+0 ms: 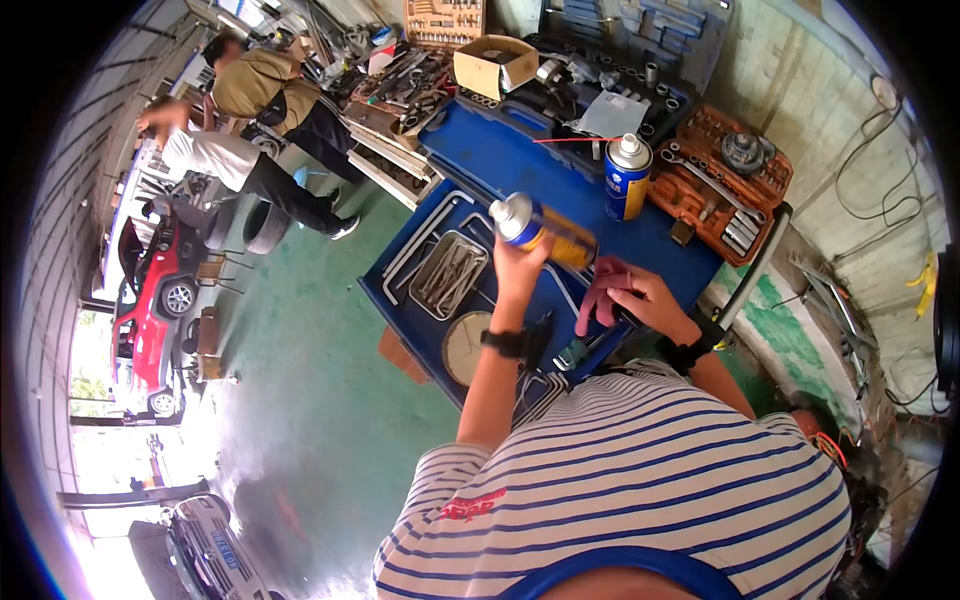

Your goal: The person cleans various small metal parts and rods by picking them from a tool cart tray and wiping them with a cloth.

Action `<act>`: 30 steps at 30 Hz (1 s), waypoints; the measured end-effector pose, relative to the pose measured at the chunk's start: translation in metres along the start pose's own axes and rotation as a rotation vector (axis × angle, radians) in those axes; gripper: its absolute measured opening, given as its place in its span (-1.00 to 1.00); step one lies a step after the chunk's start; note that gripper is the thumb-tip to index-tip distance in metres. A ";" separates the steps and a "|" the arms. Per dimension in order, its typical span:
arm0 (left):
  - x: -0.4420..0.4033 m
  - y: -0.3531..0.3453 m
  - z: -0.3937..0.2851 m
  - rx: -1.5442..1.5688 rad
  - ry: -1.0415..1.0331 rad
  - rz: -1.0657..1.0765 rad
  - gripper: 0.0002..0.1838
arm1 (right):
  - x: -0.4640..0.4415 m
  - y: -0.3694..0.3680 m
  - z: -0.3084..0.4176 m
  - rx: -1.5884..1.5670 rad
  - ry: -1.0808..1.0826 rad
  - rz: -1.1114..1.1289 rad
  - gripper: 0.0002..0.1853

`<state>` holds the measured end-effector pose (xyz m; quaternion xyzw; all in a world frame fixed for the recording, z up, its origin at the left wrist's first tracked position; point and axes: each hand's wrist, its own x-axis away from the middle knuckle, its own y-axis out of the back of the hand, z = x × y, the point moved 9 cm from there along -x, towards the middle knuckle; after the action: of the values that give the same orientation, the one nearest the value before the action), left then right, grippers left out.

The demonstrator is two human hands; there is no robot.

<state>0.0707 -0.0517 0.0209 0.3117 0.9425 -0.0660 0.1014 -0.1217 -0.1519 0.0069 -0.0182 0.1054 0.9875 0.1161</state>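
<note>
My left hand (520,268) is closed around a blue and yellow spray can (562,236), which is tilted on its side with its white top toward the upper left. Close by on the right, my right hand (652,302) grips a dark pink cloth (600,296) near the can's base. Both hands are above an open blue drawer (400,290) of a tool cart. Inside the drawer lie a metal tray (449,276) of tools, hex keys and a round pale disc (467,348). A second spray can (628,178) with a red straw stands upright on the blue cart top (560,175).
An orange socket case (722,185) lies open at the cart's right end. Behind it are a dark tool case (640,50), a cardboard box (495,66) and a cluttered bench (405,85). Two people stand at upper left near tires (266,227) and a red car (160,290).
</note>
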 end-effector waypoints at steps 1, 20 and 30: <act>0.012 0.012 0.004 0.019 0.046 -0.019 -0.41 | 0.004 0.004 0.016 0.069 0.066 -0.027 -0.71; 0.171 0.126 -0.013 -0.231 0.261 -0.254 -0.36 | -0.125 -0.050 -0.050 1.173 -0.192 0.350 0.08; 0.171 0.106 -0.006 -0.347 0.262 -0.184 -0.27 | -0.223 -0.062 -0.053 1.176 -0.359 0.530 0.10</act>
<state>-0.0007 0.1319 -0.0198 0.2081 0.9693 0.1291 0.0239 0.1101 -0.1544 -0.0438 0.2390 0.6061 0.7484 -0.1241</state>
